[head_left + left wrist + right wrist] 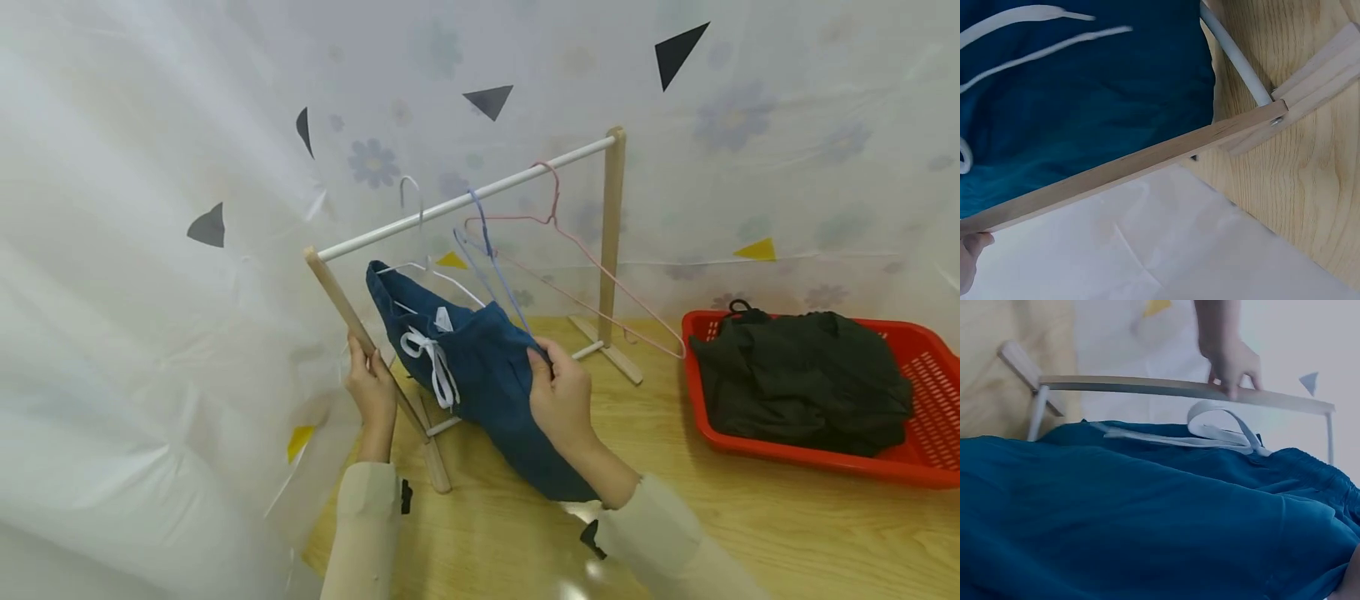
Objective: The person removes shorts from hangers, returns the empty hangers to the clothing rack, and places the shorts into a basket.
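My right hand (562,400) pinches the waistband edge of dark blue drawstring pants (487,367). A white hanger (447,282) runs into the waist opening; whether its raised hook rests on the rail I cannot tell. The pants' white drawstring (435,358) is tied in a bow at the front. My left hand (371,392) grips the near wooden post (1129,164) of a small clothes rack. In the right wrist view the left hand (1232,365) holds that post just behind the pants. A blue hanger (486,237) hangs from the rail, its lower end hidden near my right hand.
A pink hanger (592,254) hangs farther along the white rail (517,177). To the right, a red basket (810,454) holds dark green clothing (810,383). The rack stands on a wood-grain surface (510,542), with a pale patterned sheet (225,375) behind and to the left.
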The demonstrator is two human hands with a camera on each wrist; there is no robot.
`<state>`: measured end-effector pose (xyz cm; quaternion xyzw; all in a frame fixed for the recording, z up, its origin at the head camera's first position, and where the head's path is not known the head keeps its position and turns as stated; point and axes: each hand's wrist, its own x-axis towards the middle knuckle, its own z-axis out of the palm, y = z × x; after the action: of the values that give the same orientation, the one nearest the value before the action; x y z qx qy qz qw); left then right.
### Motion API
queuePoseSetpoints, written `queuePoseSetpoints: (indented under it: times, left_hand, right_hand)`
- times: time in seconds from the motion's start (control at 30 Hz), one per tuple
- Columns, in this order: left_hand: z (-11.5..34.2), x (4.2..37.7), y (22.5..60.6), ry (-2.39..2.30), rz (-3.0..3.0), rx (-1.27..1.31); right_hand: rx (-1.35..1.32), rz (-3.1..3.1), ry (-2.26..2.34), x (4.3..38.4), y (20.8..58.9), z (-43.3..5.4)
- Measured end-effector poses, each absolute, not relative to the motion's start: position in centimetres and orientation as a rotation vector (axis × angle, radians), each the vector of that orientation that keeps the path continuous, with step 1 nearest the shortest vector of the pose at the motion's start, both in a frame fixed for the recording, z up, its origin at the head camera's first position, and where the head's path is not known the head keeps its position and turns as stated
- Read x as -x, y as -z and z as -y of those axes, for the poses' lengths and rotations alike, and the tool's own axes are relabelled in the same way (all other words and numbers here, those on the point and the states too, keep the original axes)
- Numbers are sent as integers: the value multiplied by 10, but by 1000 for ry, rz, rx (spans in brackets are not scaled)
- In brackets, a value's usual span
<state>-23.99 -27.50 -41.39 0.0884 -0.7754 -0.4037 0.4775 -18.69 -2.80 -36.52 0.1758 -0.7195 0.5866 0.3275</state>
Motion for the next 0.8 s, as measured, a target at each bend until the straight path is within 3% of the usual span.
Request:
queuePoseSetpoints:
  times: [0.37,0.8]
  left_hand:
    - [279,234,419,1112,1910,-157]
    - [261,228,431,885,2017,-233]
  right_hand:
    - [-557,1898,-1490,178,367,-37]
    - [-462,2165,-1595,139,422,-130]
